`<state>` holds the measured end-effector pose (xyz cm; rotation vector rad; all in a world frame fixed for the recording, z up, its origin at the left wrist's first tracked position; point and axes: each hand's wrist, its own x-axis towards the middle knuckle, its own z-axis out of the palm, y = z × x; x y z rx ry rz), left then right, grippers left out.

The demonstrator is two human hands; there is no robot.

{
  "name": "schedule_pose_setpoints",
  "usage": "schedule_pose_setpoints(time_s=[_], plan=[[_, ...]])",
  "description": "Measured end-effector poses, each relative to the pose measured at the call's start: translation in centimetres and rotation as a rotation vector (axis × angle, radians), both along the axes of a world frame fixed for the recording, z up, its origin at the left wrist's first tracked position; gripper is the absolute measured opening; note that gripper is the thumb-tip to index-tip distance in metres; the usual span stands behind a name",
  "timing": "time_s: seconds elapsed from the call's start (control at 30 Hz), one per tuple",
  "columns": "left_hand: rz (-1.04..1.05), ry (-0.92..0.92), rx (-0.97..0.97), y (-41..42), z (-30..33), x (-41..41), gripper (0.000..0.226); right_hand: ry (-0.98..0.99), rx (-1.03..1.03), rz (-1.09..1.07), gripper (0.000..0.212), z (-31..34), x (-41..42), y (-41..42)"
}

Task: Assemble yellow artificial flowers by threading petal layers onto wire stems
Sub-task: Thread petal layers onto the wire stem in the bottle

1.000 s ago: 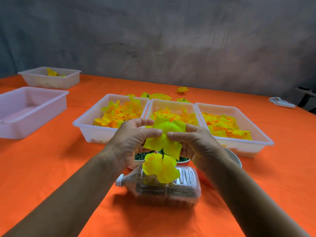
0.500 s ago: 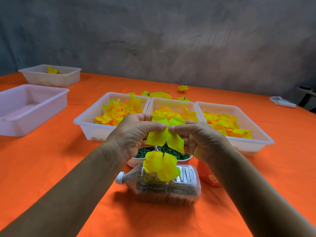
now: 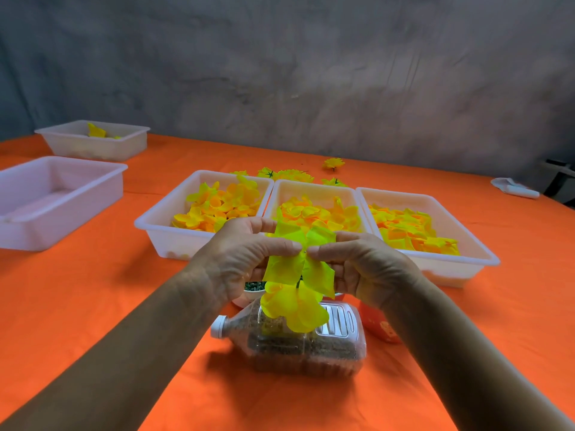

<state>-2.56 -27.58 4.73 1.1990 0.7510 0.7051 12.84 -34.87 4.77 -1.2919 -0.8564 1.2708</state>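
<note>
Left hand (image 3: 245,259): thumb and fingers pinch the left edge of the top petal layer (image 3: 298,259), thumb tip at its centre.
Right hand (image 3: 357,265): pinches the same layer from the right; the two thumb tips nearly meet.
Top layer: held above the bottle (image 3: 289,340), folded over the thumbs. It sits lower than 0.5 s ago, its lower petals now overlapping the layer beneath.
Lower layer (image 3: 295,309): already on the stem (image 3: 299,283), just above the bottle. Unmoved since the earlier frame.
Stem: only a short dark piece shows between the two layers, less than before.
Bottle: clear, lying on its side on the orange cloth (image 3: 93,306), white cap to the left, brown grains inside.
Bowl (image 3: 253,292): behind the bottle, green bits inside, mostly hidden by the left hand.
Red cup (image 3: 376,325): right of the bottle, under the right wrist.
Three trays (image 3: 161,225): in a row behind the bottle, filled with yellow and orange petals.
Loose flowers (image 3: 333,163): beyond the trays.
Far left of the bottle: two more trays (image 3: 62,209), the farther one holding a few petals.
</note>
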Motion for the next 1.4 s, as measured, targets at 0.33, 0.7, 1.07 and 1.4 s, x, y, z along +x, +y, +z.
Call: schedule_pose_setpoints(time_s=[0.33, 0.7, 1.07, 1.4], plan=[[-0.012, -0.019, -0.077, 0.29, -0.42, 0.42, 0.062, 0.018, -0.027, -0.025, 0.020, -0.08, 0.01, 0.60], [-0.074, -0.016, -0.086, 0.36, -0.49, 0.33, 0.049, 0.036, -0.045, -0.021, 0.029, -0.42, -0.30, 0.96], [-0.080, -0.021, 0.012, 0.58, -0.78, 0.30, 0.037, 0.098, -0.044, 0.003, 0.028, -0.58, -0.29, 0.95], [-0.118, -0.025, -0.013, 0.58, -0.61, 0.41, 0.041, 0.113, -0.018, -0.001, 0.032, -0.65, -0.12, 0.74]])
